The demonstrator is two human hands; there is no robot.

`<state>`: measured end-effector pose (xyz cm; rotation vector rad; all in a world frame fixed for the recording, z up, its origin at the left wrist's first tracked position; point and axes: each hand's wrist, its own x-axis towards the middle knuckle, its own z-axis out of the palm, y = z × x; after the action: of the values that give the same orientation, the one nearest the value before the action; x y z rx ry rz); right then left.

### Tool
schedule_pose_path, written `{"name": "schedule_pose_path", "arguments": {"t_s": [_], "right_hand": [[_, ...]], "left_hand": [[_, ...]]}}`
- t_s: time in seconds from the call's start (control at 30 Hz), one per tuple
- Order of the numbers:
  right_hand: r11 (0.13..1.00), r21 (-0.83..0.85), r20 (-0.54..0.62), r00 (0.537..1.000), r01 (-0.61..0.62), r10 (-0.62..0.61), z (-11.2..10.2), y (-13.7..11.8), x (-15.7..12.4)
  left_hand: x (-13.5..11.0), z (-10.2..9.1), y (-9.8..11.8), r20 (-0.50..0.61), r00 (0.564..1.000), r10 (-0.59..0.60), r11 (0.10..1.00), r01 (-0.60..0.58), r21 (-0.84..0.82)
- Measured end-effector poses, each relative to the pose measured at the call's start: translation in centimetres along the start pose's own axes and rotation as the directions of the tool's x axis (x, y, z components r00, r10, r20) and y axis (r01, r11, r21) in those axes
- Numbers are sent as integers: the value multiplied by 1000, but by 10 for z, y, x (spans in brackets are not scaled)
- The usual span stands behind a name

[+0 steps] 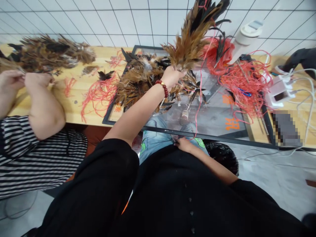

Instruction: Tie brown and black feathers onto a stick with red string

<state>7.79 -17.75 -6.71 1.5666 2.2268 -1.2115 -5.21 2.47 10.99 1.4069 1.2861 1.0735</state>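
Note:
My left hand (171,76), with a red bead bracelet (163,87) on the wrist, is closed around the base of a bunch of brown and black feathers (195,33) held upright over the glass sheet (217,115). A red string (198,98) hangs from the bunch down toward my lap. My right hand (184,144) rests low on my lap at the glass edge, its fingers curled near the string's end; what they pinch is not visible. A heap of loose feathers (140,79) lies just left of my raised hand.
A person in a striped shirt (29,154) sits at my left, hands (22,80) on the wooden table (76,108) beside another feather pile (49,54). Tangled red strings (244,79), a white device (247,36), a white box (280,90) and cables (306,98) crowd the right.

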Motion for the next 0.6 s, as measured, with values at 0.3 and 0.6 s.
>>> {"name": "schedule_pose_path", "arguments": {"t_s": [0.3,0.6], "right_hand": [[910,20,-216,890,415,-401,-59,-3,-112],[999,-10,-654,756,-54,34,-230,22,-61]], "left_hand": [[-8,-28,14,17,987,-157,988,157,0],[-3,-11,33,21,988,-156,969,157,-188]]}}
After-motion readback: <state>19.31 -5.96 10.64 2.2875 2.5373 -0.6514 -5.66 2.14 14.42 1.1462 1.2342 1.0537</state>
